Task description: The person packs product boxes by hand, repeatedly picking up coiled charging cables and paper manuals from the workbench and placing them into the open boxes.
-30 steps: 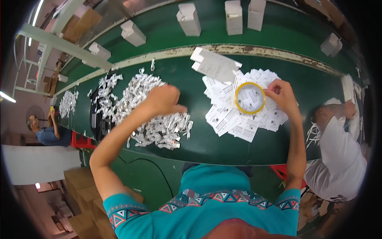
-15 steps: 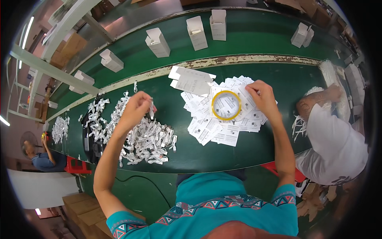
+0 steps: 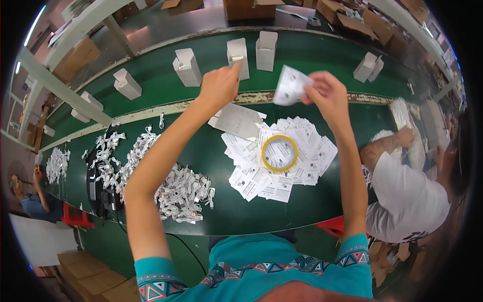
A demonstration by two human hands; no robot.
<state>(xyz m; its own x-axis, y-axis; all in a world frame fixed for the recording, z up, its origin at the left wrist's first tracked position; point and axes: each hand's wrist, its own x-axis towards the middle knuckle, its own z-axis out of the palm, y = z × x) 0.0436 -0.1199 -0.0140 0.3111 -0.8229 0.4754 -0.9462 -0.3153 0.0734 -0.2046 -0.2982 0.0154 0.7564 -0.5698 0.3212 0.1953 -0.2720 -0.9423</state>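
My left hand (image 3: pixel 220 86) reaches over the conveyor to an open white box (image 3: pixel 238 49), its fingertips by the box's mouth. Its fingers are bent together, and what they hold, if anything, is hidden behind the hand. Pinched in my right hand (image 3: pixel 326 93) is a printed white leaflet (image 3: pixel 290 86), slightly blurred, raised over the belt's near rail. Below it, a heap of leaflets (image 3: pixel 320 156) lies on the green table, with a roll of yellow-edged tape (image 3: pixel 295 160) on top. A pile of white cables (image 3: pixel 183 194) lies beneath my left forearm.
A flattened white carton (image 3: pixel 237 121) lies beside the leaflets. More open boxes stand on the green belt (image 3: pixel 151 70), including one box (image 3: pixel 265 51) right of my left hand. A chipped rail (image 3: pixel 173 108) divides belt and table. A co-worker in white (image 3: pixel 407 191) sits at right.
My left hand, which held a white cable over the pile, has moved forward and right to a box. My right hand has lifted a leaflet off the heap toward the belt.
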